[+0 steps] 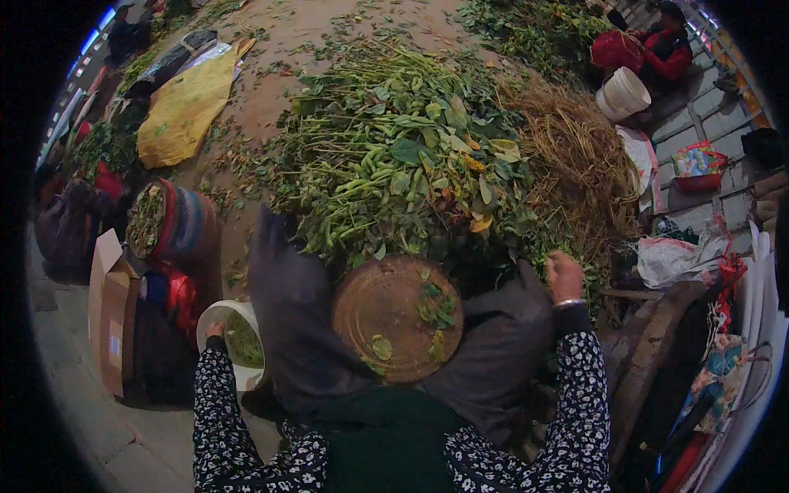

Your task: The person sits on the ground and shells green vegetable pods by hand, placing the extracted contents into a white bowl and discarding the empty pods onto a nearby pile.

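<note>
My left hand point(216, 330) is at the left rim of a white bucket point(249, 377), partly within its mouth; its fingers are too small and dark to make out. Green pods point(241, 345) lie inside the bucket. To the right of my knee, my right hand point(564, 276) has its fingers curled, close to leafy green stems; whether it grips any is unclear. Between my knees stands a round wooden block point(382, 320) with a few loose leaves on top. A large heap of bean plants point(394, 154), with green pods and yellowing leaves, lies just beyond it.
Dry brown stalks point(564, 142) are piled right of the heap. A filled striped sack point(191, 215) and a cardboard box point(110, 314) stand at left, below a yellow woven sack point(185, 114). Another person point(669, 52) sits at upper right near a white bucket point(622, 93).
</note>
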Demonstrator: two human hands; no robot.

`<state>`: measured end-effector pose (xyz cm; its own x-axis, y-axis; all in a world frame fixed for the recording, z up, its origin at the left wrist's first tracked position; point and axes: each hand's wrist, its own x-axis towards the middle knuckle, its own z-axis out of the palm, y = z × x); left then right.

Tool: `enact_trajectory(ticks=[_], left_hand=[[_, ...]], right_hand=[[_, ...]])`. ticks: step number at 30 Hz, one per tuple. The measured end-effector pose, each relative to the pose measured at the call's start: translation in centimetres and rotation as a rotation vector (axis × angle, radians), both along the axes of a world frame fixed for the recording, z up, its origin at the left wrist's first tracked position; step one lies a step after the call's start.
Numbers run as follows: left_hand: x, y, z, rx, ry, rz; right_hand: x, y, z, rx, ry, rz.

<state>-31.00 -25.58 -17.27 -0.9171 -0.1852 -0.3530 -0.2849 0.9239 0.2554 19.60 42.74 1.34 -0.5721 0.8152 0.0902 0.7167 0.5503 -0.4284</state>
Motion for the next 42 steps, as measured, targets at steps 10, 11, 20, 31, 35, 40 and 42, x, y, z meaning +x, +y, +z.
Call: enact_trajectory(ticks=[10,11,20,31,35,40,42], left_hand=[[2.7,14.8,8.9,0.616,0.388,-0.261],[3.2,17.2,11.3,0.66,0.395,-0.303],[7.1,36.3,21.9,0.823,0.202,-0.714],[10.7,46.1,15.1,0.949,-0.084,-0.924],[10.3,46.5,16.1,0.893,-0.193,-0.879],[10.9,48.2,17.0,0.942,-0.415,-0.76],[10.9,48.4,17.1,0.937,-0.428,-0.798]], right_hand=[[-23.8,3.8,-1.6,0.114,-0.239,0.3],[-25.0,4.2,-2.2,0.064,-0.267,0.272],[-23.2,3.5,-6.1,0.035,-0.101,0.256],[-32.5,16.8,-5.7,0.05,-0.073,0.066],[-37.9,22.0,-8.5,-0.058,-0.168,-0.089],[-39.0,25.8,-13.6,-0.297,-0.102,-0.24],[-38.5,26.6,-14.5,-0.324,-0.043,-0.266]])
